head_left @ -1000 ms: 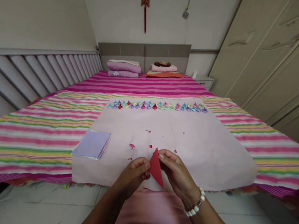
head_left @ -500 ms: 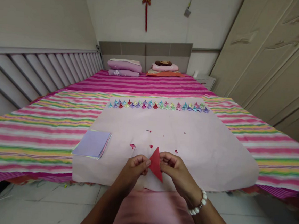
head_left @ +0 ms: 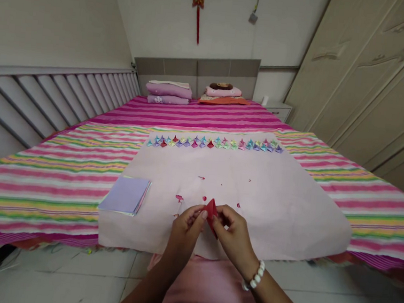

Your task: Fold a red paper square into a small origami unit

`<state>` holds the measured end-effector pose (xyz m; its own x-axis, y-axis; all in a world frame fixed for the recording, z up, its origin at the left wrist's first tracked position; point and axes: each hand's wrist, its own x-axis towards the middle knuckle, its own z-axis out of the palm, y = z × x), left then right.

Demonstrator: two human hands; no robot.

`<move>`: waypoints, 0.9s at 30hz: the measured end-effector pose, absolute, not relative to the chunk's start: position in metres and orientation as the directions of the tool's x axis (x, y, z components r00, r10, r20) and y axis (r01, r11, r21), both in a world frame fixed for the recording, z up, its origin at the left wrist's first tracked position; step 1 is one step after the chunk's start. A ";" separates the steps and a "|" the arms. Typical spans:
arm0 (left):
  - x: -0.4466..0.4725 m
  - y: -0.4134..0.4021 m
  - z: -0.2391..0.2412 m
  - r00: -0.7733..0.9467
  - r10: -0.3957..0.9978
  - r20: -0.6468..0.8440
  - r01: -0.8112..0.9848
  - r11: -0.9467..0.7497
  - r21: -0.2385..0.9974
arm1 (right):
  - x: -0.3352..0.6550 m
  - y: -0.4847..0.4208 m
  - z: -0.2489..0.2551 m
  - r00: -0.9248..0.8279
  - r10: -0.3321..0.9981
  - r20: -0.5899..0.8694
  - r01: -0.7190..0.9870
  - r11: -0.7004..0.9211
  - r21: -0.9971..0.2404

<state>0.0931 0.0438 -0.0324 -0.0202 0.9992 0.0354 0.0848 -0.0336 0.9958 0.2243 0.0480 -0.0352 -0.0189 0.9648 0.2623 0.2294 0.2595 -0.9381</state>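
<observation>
Both hands pinch one folded red paper just above the near edge of the pink sheet.

I see the left hand (head_left: pixel 188 222) and right hand (head_left: pixel 232 229) meeting fingertip to fingertip, each grip clenched on the red paper (head_left: pixel 212 211), which stands on edge between them, likely so the fold can be pressed from both sides. It is held over the pink sheet (head_left: pixel 282 201) spread on the striped bed (head_left: pixel 63 158). A stack of paper squares (head_left: pixel 125 195) lies within the left hand's reach; a row of folded pieces (head_left: pixel 215 143) lines the sheet's far edge, well apart from the hands.
</observation>
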 end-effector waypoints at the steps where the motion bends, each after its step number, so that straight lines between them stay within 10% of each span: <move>1: 0.095 0.042 -0.030 -0.012 0.998 0.059 0.129 -0.057 0.990 | 0.224 0.047 -0.034 -0.017 0.946 0.323 0.297 0.313 -0.902; 17: 0.100 0.038 -0.024 0.111 0.984 0.136 0.422 -0.171 0.890 | 0.219 0.040 -0.042 -0.168 0.798 0.579 0.652 0.530 -0.542; 27: 0.102 0.036 -0.025 0.010 0.994 0.107 0.630 -0.089 0.771 | 0.218 0.041 -0.046 -0.157 0.843 0.514 0.694 0.465 -0.551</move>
<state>0.1016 0.0355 -0.0252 0.0100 0.9943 0.1065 0.6300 -0.0890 0.7715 0.2180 0.0409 -0.0462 -0.1566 0.8432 0.5142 0.6936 0.4645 -0.5506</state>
